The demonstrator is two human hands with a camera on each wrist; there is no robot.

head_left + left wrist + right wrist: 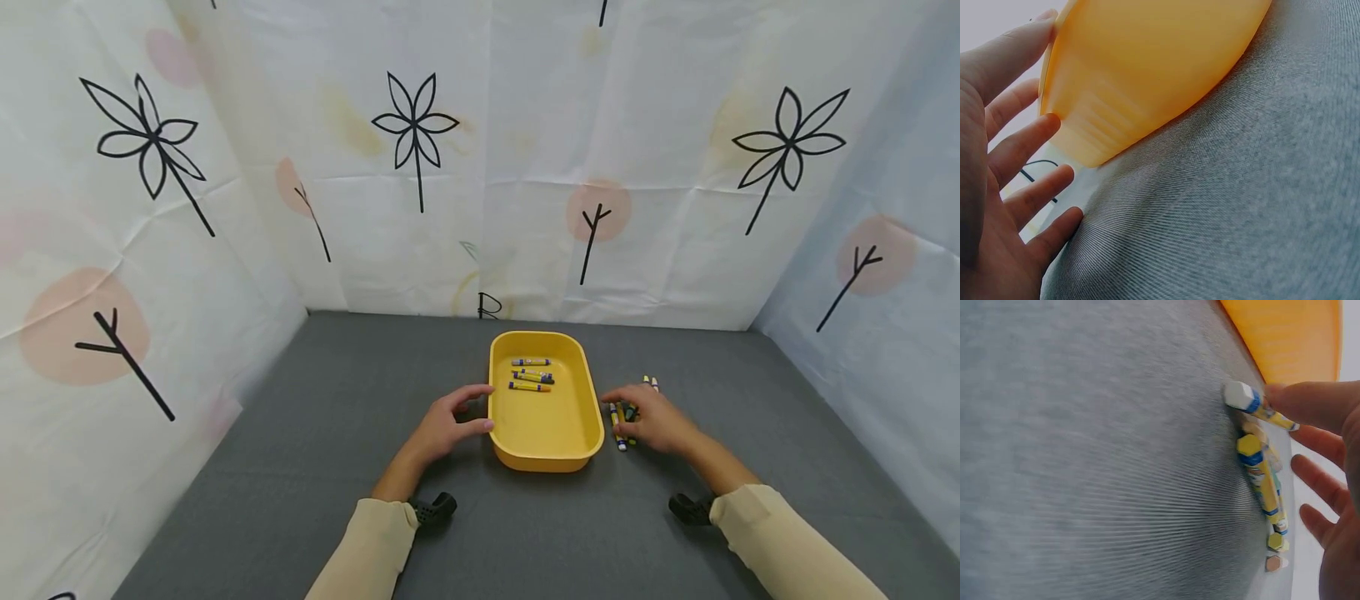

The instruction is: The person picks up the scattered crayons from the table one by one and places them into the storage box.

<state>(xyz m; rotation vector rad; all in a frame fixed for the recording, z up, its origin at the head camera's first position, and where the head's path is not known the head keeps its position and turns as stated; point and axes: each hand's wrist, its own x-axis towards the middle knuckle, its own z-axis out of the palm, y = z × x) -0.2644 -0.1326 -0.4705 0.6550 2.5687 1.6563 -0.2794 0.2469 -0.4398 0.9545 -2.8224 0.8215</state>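
Observation:
A yellow tray (546, 433) sits mid-table with several yellow-wrapped crayons (529, 387) lying in its far half. My left hand (447, 423) is at the tray's left side, its fingers spread and relaxed. In the left wrist view, the thumb (1019, 47) meets the rim and fingertips lie against the outer wall. Right of the tray, my right hand (654, 419) reaches over a loose group of crayons. Its thumb and index finger pinch a white-ended crayon (1242, 397); the other fingers are extended. Close beside it lies a yellow-ended crayon (1254, 456).
More crayons (650, 382) show past the right hand, partly hidden by it. A grey cloth (360, 375) covers the table. Patterned white fabric (525, 150) hangs around the back and sides. Both wrists wear dark straps with black camera mounts (435, 508).

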